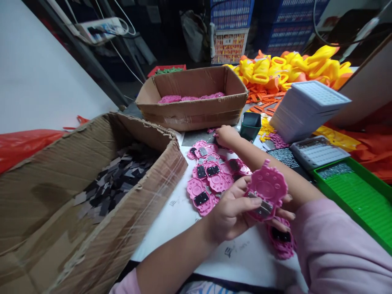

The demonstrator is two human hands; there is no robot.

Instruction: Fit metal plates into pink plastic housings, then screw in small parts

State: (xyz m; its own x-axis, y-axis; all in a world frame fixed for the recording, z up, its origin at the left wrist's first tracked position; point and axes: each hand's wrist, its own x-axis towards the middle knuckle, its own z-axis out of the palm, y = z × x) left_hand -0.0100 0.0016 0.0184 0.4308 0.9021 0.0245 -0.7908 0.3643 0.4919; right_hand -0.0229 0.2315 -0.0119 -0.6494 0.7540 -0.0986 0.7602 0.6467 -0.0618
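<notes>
My left hand grips a pink round plastic part with a small metal piece in it, thumb pressed on the metal. My right hand reaches forward over the table, fingers curled down near the far end of a heap of pink parts fitted with dark inserts. Whether it holds anything is hidden. Another pink part lies under my left hand.
A torn cardboard box of dark flat chips stands at left. A second box with pink parts is behind. White trays are stacked at right beside a green tray, a dark cup and yellow-orange toy parts.
</notes>
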